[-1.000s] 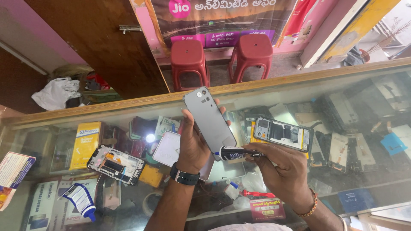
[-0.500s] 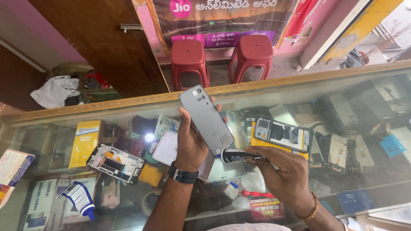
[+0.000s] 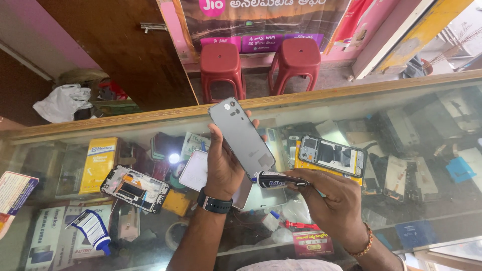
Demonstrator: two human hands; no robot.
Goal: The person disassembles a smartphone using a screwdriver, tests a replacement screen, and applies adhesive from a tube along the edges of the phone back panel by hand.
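Grey and smooth, the phone back cover [image 3: 242, 136] sits tilted in the left hand [image 3: 224, 163], camera holes at its far end, fingers wrapped round its left edge and thumb side behind it. A dark watch [image 3: 215, 202] bands that wrist. Right beside it, the right hand [image 3: 335, 200] pinches a small dark glue tube [image 3: 277, 180], nozzle tip touching the cover's near right edge. Both hands hover over the glass counter [image 3: 411, 200]. On the glass to the right lies an opened phone frame [image 3: 333, 155]; to the left rests another stripped phone [image 3: 134, 187], with a blue-and-white tube [image 3: 92, 230] nearer still. Beyond the counter's wooden rim stand two red stools [image 3: 261, 62].
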